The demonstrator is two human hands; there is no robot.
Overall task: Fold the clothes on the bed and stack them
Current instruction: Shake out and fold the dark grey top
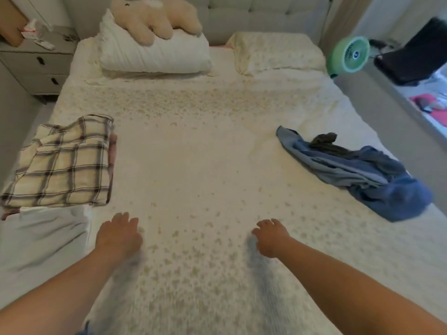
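A folded plaid garment (pixel 63 163) lies on top of a stack at the left side of the bed (pixel 193 165), with a pink edge showing beneath it. A pale grey folded cloth (pixel 41 238) lies just in front of that stack. A crumpled blue garment (pixel 362 175) with a dark grey piece (pixel 324 140) on it sits at the right side. My left hand (pixel 118 234) hovers over the sheet beside the grey cloth, fingers relaxed, holding nothing. My right hand (pixel 272 235) is out over the sheet, fingers loosely spread, holding nothing.
A white pillow (pixel 154 52) with a cream plush toy (pixel 154 18) lies at the head, beside a second pillow (pixel 278 52). A grey nightstand (pixel 36 64) stands at the left. A green fan (pixel 348 55) and a dark bag (pixel 416 52) are at the right.
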